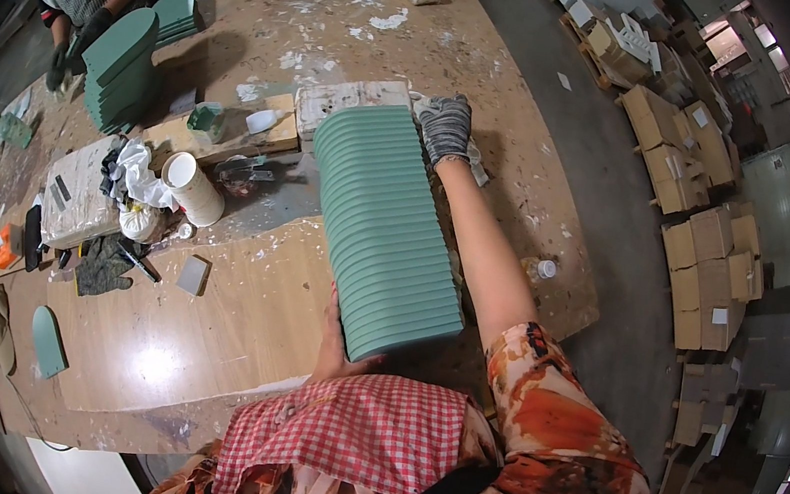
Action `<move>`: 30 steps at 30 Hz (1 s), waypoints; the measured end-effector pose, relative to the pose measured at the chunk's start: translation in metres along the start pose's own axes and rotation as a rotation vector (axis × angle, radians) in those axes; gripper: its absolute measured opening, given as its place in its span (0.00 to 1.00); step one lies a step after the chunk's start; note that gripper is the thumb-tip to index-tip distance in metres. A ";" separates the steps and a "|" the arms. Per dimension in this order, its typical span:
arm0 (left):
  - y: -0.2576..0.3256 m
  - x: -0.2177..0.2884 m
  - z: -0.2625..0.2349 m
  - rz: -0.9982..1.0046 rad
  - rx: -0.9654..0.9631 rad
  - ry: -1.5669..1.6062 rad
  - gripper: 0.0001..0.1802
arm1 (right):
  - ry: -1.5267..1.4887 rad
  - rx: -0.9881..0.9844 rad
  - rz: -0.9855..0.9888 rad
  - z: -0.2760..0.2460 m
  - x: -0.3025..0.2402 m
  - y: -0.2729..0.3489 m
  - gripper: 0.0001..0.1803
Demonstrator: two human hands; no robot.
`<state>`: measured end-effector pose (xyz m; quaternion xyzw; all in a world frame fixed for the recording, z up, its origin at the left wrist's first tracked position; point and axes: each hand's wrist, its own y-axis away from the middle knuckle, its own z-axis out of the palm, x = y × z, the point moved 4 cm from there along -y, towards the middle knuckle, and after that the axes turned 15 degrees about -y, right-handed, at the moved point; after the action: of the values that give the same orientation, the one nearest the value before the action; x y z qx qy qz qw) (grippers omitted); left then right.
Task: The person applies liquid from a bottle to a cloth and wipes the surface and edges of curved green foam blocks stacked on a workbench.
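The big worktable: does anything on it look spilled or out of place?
White splotches mar the far tabletop, perhaps spilled paint. One round-ended green panel lies alone at near left, apart from the long row of green panels.

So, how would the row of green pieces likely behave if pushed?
The row of green pieces may spread or slip apart, since it is many separate slabs side by side. Each looks fairly stiff, showing no sag. Together, so many are probably heavy.
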<state>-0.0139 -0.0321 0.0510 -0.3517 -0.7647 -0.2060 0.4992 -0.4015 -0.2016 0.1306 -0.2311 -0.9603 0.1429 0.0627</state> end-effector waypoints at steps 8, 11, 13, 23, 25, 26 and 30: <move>-0.007 0.006 0.019 0.043 -0.068 0.072 0.75 | -0.312 0.197 0.210 0.011 0.087 0.014 0.16; 0.002 -0.011 0.006 -0.041 -0.001 0.078 0.75 | -1.075 0.340 0.265 0.011 0.020 0.013 0.13; 0.002 -0.008 0.003 -0.041 0.006 0.085 0.75 | -0.673 0.152 0.012 0.005 0.001 0.007 0.12; -0.001 -0.004 0.004 0.045 0.009 0.060 0.75 | -0.509 0.183 0.048 0.005 0.014 -0.005 0.15; -0.001 -0.004 0.005 0.068 0.022 0.041 0.75 | -0.193 -0.021 -0.004 0.007 0.012 -0.011 0.15; -0.001 -0.001 0.005 0.071 0.024 0.062 0.75 | -0.189 -0.025 -0.009 0.006 0.012 -0.007 0.15; 0.001 -0.002 -0.004 0.048 0.008 0.038 0.76 | -0.679 0.135 0.032 -0.015 -0.014 0.005 0.14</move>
<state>-0.0105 -0.0344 0.0510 -0.3638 -0.7474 -0.1974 0.5197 -0.3841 -0.2001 0.1423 -0.1808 -0.9110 0.2758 -0.2477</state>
